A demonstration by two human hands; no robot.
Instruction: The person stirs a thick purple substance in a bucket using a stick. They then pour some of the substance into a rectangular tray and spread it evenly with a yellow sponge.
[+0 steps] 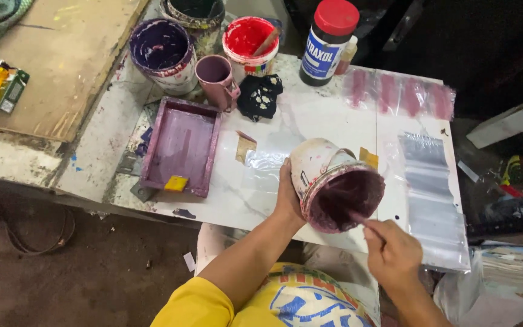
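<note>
**Tilted paint tub held over the worktop, stick dipped inside**

The left hand (288,197) reaches up from the lower middle of the view, forearm bare below a yellow sleeve, wrist bent slightly back. Its grip is wrapped around the side of a small white paint tub (334,181), thumb and palm pressed against the wall nearest the person; the fingers pass behind the tub and cannot be seen. The tub is held off the white worktop (310,115) and tipped hard toward the camera, so its mouth faces the person and shows a dark purple inside.

The right hand (393,251) comes in from the lower right, knuckles up, fingers curled together and pinching a thin stick (361,219). The stick's far end lies inside the tub's mouth, against the purple coating near the lower rim.

On the worktop to the left lies a shallow rectangular tray (181,147), stained purple, with a small yellow piece at its near edge. Behind it stand a purple-stained bucket (163,53), a mauve mug (216,77) and a red-stained tub (249,42) with a stick standing in it. A dark bottle with a red cap (329,42) stands further right, beside a crumpled black cloth (259,95). Clear plastic sheets (432,200) lie flat along the right side of the worktop, just beyond the right hand.
</note>
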